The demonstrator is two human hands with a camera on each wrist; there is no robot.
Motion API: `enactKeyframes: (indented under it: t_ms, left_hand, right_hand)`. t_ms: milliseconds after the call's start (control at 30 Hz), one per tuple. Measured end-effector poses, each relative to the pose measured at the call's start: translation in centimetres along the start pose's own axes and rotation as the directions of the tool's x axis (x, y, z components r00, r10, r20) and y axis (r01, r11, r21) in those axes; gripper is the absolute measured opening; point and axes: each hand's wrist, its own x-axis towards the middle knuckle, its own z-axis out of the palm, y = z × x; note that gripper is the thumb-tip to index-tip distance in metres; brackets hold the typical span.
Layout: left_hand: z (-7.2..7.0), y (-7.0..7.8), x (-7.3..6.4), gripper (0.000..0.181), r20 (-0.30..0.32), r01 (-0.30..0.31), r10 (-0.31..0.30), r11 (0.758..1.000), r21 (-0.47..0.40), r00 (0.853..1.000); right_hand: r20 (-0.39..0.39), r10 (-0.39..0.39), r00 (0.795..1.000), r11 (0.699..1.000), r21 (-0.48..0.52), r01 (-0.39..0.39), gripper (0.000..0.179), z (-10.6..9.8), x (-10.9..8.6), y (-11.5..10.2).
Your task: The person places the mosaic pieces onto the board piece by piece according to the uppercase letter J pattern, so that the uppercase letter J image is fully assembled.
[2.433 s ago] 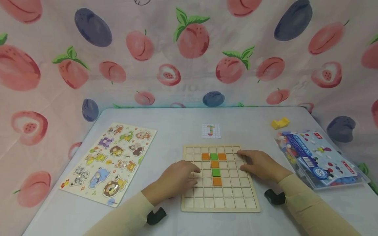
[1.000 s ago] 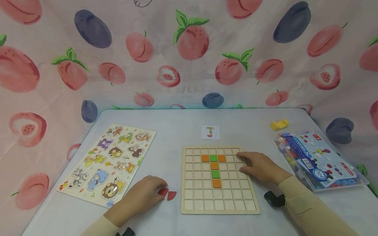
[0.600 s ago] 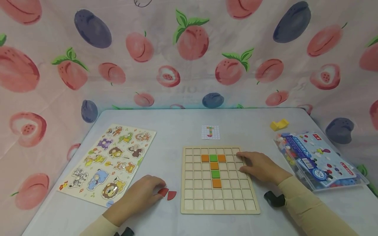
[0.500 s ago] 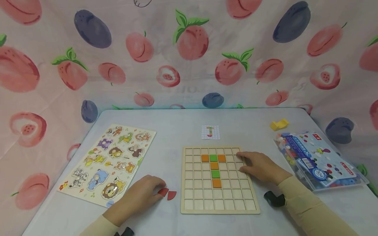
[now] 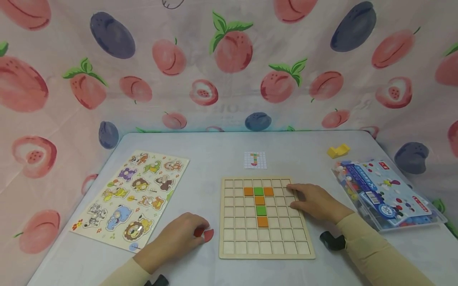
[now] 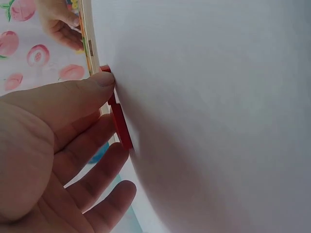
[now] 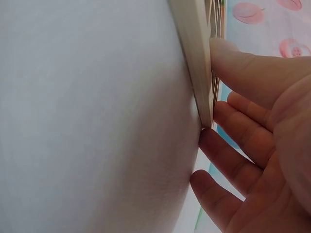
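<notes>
Beside the left edge of a wooden grid board (image 5: 247, 255), my left hand (image 5: 175, 238) curls its thumb and fingers round a red quarter-circle tile (image 5: 198, 231), low at the table. A second red quarter-circle tile (image 5: 209, 235) lies right at the fingertips. In the left wrist view, the thumb overlaps the upper red tile (image 6: 106, 69) and fingertips sit behind the lower red tile (image 6: 121, 126). My right hand (image 5: 318, 201) rests with relaxed fingers on the board's right edge, thumb (image 7: 233, 63) against the frame. Orange (image 5: 262, 222) and green tiles (image 5: 261, 211) form a T on the board.
Behind the board lies a small pattern card (image 5: 255, 160). An animal puzzle board (image 5: 143, 190) is at left. To the right are a clear plastic box (image 5: 390, 194) of colourful pieces and a yellow piece (image 5: 338, 151). Fruit-patterned cloth (image 5: 232, 91) hangs behind the table.
My left hand has left the board's left side for the red tiles. In the last half second it has shifted slightly right, turning the right-hand tile a little. My right hand stays put.
</notes>
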Motion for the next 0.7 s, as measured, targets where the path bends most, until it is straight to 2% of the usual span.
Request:
enactKeyframes:
  t_ms: [300,700]
  left_hand:
    - [0.42,0.2,0.72,0.013,-0.034,-0.063,0.063,0.998,0.014,0.997]
    - [0.49,0.31,0.9,0.025,-0.031,-0.112,0.113,0.994,0.016,0.993]
  right_hand:
    - [-0.004,-0.013,1.0,1.0,0.002,0.013,0.058,0.01,-0.06,0.01]
    - [-0.002,-0.01,1.0,1.0,-0.001,0.01,0.058,-0.06,0.01,0.08]
